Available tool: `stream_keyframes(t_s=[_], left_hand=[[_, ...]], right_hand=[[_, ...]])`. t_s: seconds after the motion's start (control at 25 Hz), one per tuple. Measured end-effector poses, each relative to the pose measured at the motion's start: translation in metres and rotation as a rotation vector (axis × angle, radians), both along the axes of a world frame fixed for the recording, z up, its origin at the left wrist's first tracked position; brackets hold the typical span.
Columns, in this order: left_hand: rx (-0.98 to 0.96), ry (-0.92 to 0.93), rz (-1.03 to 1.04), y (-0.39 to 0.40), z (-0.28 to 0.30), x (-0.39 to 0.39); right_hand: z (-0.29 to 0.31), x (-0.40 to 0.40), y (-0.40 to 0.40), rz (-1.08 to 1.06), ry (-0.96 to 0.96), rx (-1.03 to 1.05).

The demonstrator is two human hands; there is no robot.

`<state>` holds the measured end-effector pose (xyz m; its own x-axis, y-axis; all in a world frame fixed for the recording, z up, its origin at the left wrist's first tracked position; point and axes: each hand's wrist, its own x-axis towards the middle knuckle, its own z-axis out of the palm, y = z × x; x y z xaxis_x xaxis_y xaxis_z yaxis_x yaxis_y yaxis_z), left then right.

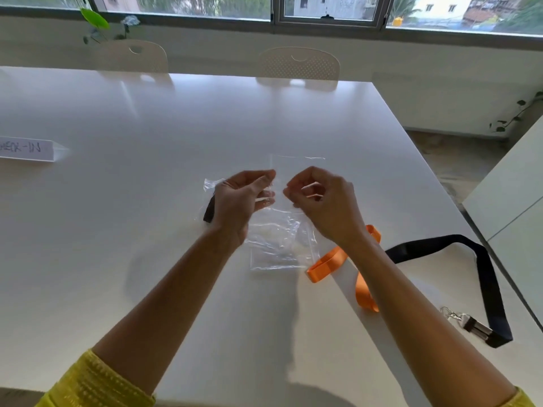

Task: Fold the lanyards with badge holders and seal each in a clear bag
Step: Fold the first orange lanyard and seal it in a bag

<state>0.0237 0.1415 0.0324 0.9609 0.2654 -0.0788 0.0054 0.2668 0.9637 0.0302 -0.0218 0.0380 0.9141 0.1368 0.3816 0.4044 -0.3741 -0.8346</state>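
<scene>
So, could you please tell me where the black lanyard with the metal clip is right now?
In the head view, the black lanyard with the metal clip lies on the white table, beyond the right forearm, just past the orange lanyard.

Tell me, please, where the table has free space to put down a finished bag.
The table is bare on the far side toward the chairs, and left between the paper sign and the left hand. It is crowded right, around the orange lanyard and black lanyard.
</scene>
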Motion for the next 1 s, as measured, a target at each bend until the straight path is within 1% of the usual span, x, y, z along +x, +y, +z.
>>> stream_keyframes(t_s=[0.08, 0.16, 0.28, 0.44, 0.8, 1.0], left_hand=[[0.007, -0.048, 0.062, -0.016, -0.006, -0.004], [0.004, -0.072, 0.091, -0.027, -0.008, -0.006], [0.003, -0.076, 0.066, -0.037, -0.008, -0.008], [0.066, -0.101, 0.036, -0.043, -0.010, -0.010], [0.076, -0.058, 0.035, -0.039, -0.010, -0.005], [0.027, -0.046, -0.031, -0.039, -0.011, -0.007]], right_hand=[[-0.005, -0.002, 0.006, 0.019, -0.007, -0.004], [-0.009, -0.002, 0.008, -0.009, -0.016, 0.003], [-0.011, 0.000, 0.005, -0.089, -0.078, 0.003], [-0.011, 0.003, 0.002, -0.180, -0.136, -0.022], [-0.015, 0.003, -0.006, -0.148, -0.077, 0.039], [-0.016, 0.002, -0.007, -0.114, -0.061, 0.048]])
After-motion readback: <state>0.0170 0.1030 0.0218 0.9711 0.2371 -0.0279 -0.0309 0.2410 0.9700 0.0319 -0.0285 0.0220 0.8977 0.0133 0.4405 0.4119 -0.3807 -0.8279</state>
